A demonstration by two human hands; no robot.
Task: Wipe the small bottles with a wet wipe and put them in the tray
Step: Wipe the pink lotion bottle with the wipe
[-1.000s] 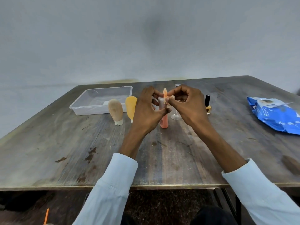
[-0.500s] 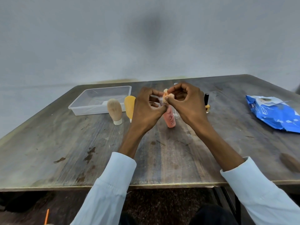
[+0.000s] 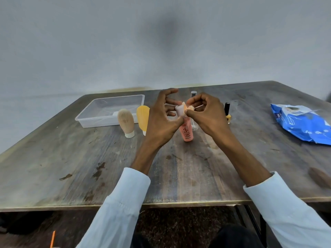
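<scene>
Room: plain grey wall behind a worn wooden table [image 3: 53, 167]; dark floor below its near edge.
Tray: clear plastic tray [image 3: 86, 120] – far left of the left hand, on the table, with no bottle in it; only a faint pale shape shows through its wall, and I cannot tell what that is.
Waiting bottles: beige bottle [image 3: 126, 122] and yellow bottle [image 3: 143, 116], both standing cap-down just left of the left hand, apart from the tray.
Change: the peach bottle [image 3: 186, 133], upright a second ago, now tilts with its top toward the left hand, and the white wet wipe [image 3: 180, 110] has come up over that top end.
Left hand: left hand [image 3: 162, 120] – thumb pressed to the bottle's upper part, upper fingers spread loosely behind the wipe.
Right hand: right hand [image 3: 207, 115] – fingers curled, thumb and fingertips pinching the wipe against the bottle's top.
Meaning: wiping appears to be moving to the cap end of the first bottle – the body is probably finished; transfer to the tray is not yet done.
Behind the hands: clear slim bottle [image 3: 193, 94], partly hidden.
Right of right hand: black-capped yellow vial [image 3: 227, 111], just beside the knuckles.
Far right: blue wipe pack [image 3: 304, 122], lying flat, well apart.
</scene>
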